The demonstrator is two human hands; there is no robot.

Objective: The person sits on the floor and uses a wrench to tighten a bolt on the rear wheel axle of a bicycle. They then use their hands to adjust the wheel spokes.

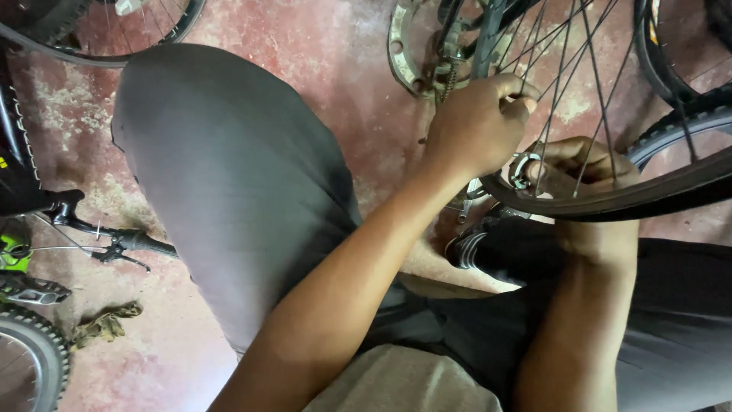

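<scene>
Pinching a spoke point(534, 114), left hand point(476, 126) steadies while right hand point(583, 172) grips the spoke wrench point(521, 169) at the rim point(610, 202), upper right; turn gently.

The trousers point(229, 175) are plain grey, over a blotchy red floor point(335, 53) with pale worn patches. The tyre point(656, 191) is black, its spokes point(564, 84) silvery; a bright green part point(14, 252) shows at the left edge.
</scene>
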